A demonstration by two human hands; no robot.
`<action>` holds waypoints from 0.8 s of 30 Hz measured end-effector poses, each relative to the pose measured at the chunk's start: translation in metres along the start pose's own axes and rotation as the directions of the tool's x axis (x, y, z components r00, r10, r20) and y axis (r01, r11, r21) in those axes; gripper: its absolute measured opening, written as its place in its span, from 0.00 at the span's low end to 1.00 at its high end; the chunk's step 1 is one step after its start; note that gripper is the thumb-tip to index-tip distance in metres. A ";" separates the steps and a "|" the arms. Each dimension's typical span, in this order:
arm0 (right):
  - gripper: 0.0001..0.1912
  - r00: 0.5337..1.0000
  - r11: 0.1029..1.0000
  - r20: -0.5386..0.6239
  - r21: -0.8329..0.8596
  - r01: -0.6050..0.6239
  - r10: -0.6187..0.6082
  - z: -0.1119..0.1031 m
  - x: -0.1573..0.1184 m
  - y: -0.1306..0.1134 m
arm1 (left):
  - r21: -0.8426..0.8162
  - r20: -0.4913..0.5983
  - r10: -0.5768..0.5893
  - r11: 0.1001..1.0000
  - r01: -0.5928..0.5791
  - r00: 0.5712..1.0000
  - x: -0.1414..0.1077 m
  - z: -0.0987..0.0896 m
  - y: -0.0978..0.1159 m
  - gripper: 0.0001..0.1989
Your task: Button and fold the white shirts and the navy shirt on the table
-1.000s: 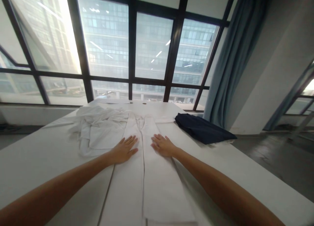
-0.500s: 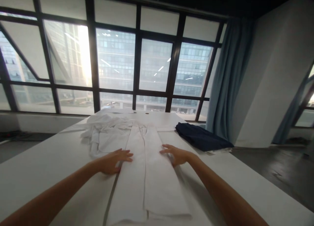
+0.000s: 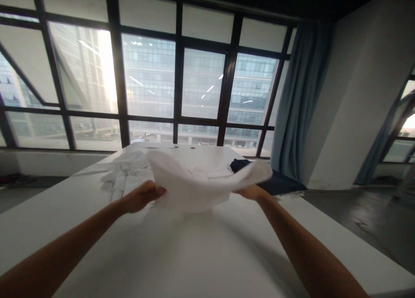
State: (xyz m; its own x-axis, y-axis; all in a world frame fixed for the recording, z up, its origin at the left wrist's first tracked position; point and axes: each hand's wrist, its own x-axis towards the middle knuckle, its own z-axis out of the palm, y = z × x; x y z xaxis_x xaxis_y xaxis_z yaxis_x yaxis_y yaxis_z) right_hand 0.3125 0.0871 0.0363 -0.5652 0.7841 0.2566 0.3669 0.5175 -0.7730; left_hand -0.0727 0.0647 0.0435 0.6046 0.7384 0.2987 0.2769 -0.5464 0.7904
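Observation:
A white folded garment (image 3: 194,196) hangs lifted above the white table (image 3: 181,255), sagging in the middle and blurred at its raised edges. My left hand (image 3: 145,195) is closed on its left side, the thumb pressed on the cloth. On the other side my right hand (image 3: 251,191) grips the garment from beneath, its fingers mostly hidden behind the fabric. Both forearms reach forward over the table.
Crumpled white garments (image 3: 125,168) lie to the left on the table. Dark navy folded cloth (image 3: 285,182) rests at the right edge, with white cloth under it. Windows (image 3: 149,77) and a blue curtain (image 3: 301,99) stand beyond the table.
Half a second ago the garment lay flat, folded lengthwise, with my open hands at its sides. Now both hands hold it up off the table, its near end raised and bent.

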 end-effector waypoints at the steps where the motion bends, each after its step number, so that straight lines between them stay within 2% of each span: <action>1: 0.32 0.998 0.999 -0.054 0.042 -0.009 0.011 -0.003 0.008 0.000 | -0.084 -0.038 -0.054 0.995 0.051 0.998 0.009 -0.004 0.000 0.31; 3: 0.35 0.991 0.987 -0.111 0.148 -0.063 0.080 -0.006 0.028 0.001 | -0.210 -0.089 -0.157 0.968 0.136 0.984 0.030 -0.009 -0.008 0.35; 5: 0.35 0.962 0.956 -0.129 0.200 -0.214 0.243 -0.003 0.051 0.007 | -0.237 -0.121 -0.272 0.942 0.238 0.955 0.051 -0.012 -0.026 0.37; 7: 0.33 0.874 0.885 -0.140 0.114 -0.452 0.464 0.004 0.069 0.018 | -0.162 -0.104 -0.422 0.901 0.403 0.901 0.066 -0.013 -0.049 0.37; 9: 0.30 0.746 0.753 -0.184 -0.038 -0.657 0.641 0.013 0.082 0.035 | -0.026 -0.086 -0.572 0.820 0.572 0.816 0.076 -0.012 -0.074 0.34; 11: 0.29 0.666 0.655 -0.224 -0.131 -0.744 0.711 0.022 0.092 0.050 | 0.057 -0.118 -0.662 0.739 0.671 0.740 0.085 -0.012 -0.095 0.31; 14: 0.28 0.628 0.619 -0.261 -0.126 -0.775 0.733 0.028 0.105 0.065 | 0.062 -0.207 -0.717 0.669 0.740 0.666 0.102 -0.013 -0.116 0.27; 15: 0.28 0.616 0.612 -0.283 -0.115 -0.782 0.735 0.029 0.110 0.067 | 0.074 -0.239 -0.717 0.659 0.749 0.654 0.109 -0.014 -0.120 0.25; 17: 0.25 0.607 0.609 -0.334 -0.111 -0.785 0.721 0.029 0.120 0.070 | 0.126 -0.309 -0.679 0.665 0.736 0.666 0.123 -0.015 -0.127 0.20; 18: 0.22 0.617 0.620 -0.356 -0.122 -0.775 0.701 0.027 0.124 0.072 | 0.151 -0.340 -0.646 0.680 0.717 0.684 0.130 -0.016 -0.129 0.17; 21: 0.11 0.707 0.709 -0.406 -0.178 -0.683 0.579 0.019 0.131 0.077 | 0.175 -0.425 -0.509 0.765 0.619 0.749 0.145 -0.021 -0.131 0.11; 23: 0.08 0.759 0.780 -0.449 -0.190 -0.596 0.471 0.011 0.134 0.082 | 0.170 -0.511 -0.360 0.848 0.502 0.780 0.151 -0.026 -0.132 0.13; 24: 0.08 0.770 0.808 -0.470 -0.178 -0.562 0.432 0.007 0.135 0.084 | 0.176 -0.554 -0.284 0.879 0.443 0.783 0.154 -0.028 -0.132 0.14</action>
State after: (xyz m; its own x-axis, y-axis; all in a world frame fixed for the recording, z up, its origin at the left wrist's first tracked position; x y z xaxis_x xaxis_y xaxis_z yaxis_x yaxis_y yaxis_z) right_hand 0.2616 0.2337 0.0018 0.0705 0.9882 0.1358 0.7452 0.0383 -0.6657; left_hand -0.0374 0.2615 0.0001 -0.0189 0.9521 0.3052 0.6425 -0.2223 0.7333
